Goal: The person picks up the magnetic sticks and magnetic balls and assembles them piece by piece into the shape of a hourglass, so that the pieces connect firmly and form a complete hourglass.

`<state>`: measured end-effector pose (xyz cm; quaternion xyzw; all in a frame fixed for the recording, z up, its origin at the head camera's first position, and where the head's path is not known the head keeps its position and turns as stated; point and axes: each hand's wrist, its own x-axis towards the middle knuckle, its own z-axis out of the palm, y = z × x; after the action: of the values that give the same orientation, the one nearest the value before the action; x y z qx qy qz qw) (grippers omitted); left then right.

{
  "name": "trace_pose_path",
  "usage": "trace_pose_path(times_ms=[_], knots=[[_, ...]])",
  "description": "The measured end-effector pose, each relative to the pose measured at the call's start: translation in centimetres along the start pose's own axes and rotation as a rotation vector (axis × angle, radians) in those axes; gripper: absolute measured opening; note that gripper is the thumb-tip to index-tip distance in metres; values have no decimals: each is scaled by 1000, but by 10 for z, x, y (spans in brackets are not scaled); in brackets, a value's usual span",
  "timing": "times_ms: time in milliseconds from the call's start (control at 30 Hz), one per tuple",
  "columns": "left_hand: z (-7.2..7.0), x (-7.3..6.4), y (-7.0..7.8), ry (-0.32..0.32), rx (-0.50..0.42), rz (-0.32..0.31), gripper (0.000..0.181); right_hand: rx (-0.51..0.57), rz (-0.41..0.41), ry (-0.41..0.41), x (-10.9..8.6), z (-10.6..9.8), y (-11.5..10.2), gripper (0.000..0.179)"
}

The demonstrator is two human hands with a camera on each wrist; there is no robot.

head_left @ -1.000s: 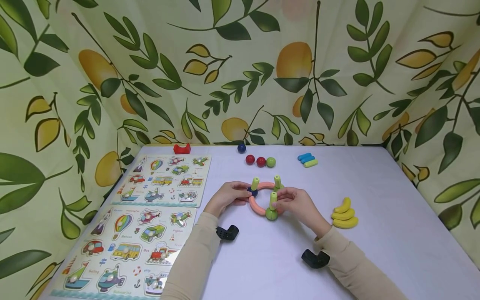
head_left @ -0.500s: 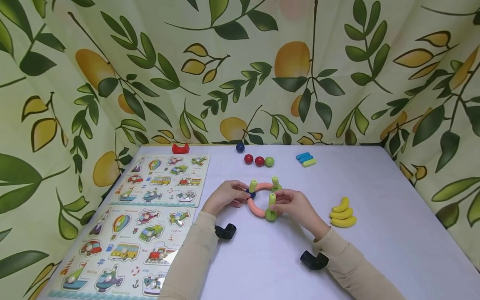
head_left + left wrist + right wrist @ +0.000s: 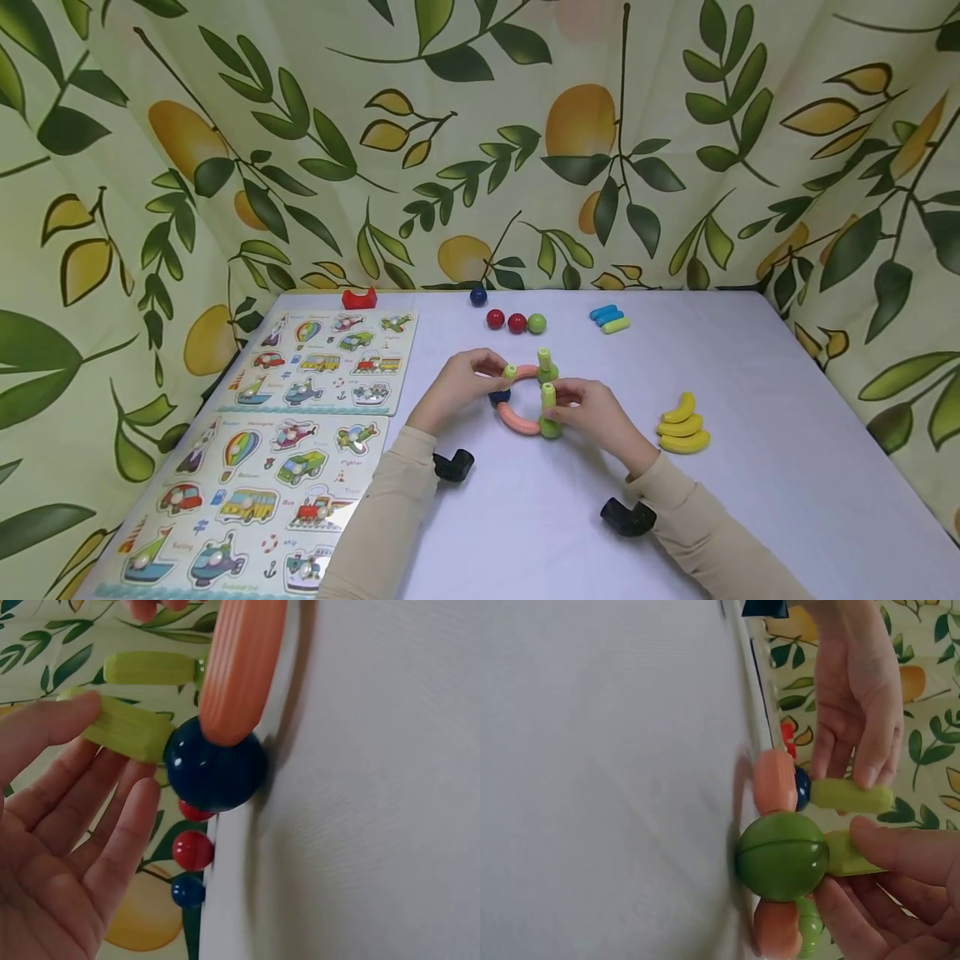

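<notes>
Left of the ring (image 3: 517, 419), the left hand (image 3: 461, 387) has shifted from the ball (image 3: 500, 397) to pinch the side rod (image 3: 127, 731); the right hand (image 3: 592, 408) pinches the front rod (image 3: 548, 402), so both are held.

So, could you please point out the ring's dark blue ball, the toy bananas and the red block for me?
Ring's dark blue ball (image 3: 215, 772): left wrist view, middle of its glossy side.
Toy bananas (image 3: 681, 426): head view, on the middle banana.
Red block (image 3: 359, 302): head view, its front face.

A white table (image 3: 540, 517) bears picture boards (image 3: 258, 477), balls (image 3: 517, 323), sticks (image 3: 616, 326), yellow bananas (image 3: 681, 425)
</notes>
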<state>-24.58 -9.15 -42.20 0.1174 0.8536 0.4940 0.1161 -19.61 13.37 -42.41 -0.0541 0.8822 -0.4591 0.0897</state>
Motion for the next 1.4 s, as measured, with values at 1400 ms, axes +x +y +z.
trace_pose_path(times_ms=[1400], knots=[[17, -1, 9, -62, 18, 65, 54, -128, -71, 27, 17, -7, -14, 60]])
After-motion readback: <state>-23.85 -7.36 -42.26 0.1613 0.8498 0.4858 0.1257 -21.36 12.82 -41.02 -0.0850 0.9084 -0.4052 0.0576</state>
